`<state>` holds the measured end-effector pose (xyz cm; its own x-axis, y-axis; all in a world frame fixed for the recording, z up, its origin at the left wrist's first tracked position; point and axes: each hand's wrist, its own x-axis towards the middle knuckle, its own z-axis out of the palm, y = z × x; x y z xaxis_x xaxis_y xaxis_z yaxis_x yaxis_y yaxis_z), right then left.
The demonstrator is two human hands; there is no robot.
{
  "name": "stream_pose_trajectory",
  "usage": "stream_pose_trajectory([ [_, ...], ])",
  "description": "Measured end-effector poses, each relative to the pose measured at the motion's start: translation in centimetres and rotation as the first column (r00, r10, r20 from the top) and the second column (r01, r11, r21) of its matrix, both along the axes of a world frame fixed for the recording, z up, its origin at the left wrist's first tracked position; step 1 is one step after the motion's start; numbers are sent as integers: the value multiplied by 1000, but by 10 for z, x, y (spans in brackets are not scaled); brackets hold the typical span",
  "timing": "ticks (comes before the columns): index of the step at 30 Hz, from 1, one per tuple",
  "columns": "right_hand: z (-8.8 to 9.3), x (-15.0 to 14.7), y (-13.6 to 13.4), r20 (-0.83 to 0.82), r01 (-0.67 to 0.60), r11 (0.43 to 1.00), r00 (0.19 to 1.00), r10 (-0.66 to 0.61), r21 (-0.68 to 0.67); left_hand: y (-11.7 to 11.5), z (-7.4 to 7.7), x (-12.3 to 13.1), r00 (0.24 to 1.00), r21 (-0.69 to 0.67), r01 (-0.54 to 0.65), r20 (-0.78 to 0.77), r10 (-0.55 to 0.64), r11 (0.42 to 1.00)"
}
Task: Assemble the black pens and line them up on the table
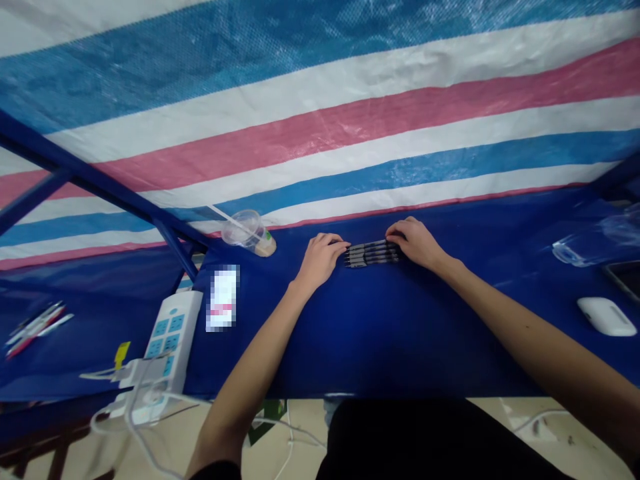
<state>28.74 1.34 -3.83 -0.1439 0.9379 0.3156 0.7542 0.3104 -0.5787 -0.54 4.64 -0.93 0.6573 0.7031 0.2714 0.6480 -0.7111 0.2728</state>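
Observation:
Several dark pens with grey parts (pixel 371 254) lie side by side in a row on the blue table surface (pixel 370 333). My left hand (pixel 323 257) is at the left end of the row, with thumb and fingertips closed on the end of the farthest pen. At the opposite end, my right hand (pixel 416 241) has its fingertips together on that same pen. The fingers hide the pen's two tips. Both forearms reach in from the near edge.
A clear plastic cup with a straw (pixel 250 233) stands behind my left hand. Further left are a phone (pixel 223 299), a white power strip (pixel 173 333) with cables, and loose pens (pixel 37 327). On the right lie a white earbud case (pixel 606 317) and a clear bottle (pixel 595 241).

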Motion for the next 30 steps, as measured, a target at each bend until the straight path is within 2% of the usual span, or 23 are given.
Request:
stream_pose_trajectory([
  [4, 5, -2, -4, 33, -48, 998, 998, 49, -29, -5, 5, 1, 1000, -41, -20, -10, 19, 999],
  [9, 10, -9, -20, 116, -151, 988, 981, 155, -42, -10, 6, 3, 993, -109, 103, -38, -108, 989],
  [12, 9, -14, -27, 177, -200, 979, 963, 203, -34, -8, 5, 5, 989, -128, 129, -56, -137, 983],
  [20, 6, -20, -27, 193, -201, 979, 961, 200, -16, 0, 8, 11, 982, -132, 178, -34, -184, 975],
  [30, 7, -19, -28, 178, -219, 976, 960, 218, -14, -7, 8, 11, 985, -118, 152, -59, -160, 981],
])
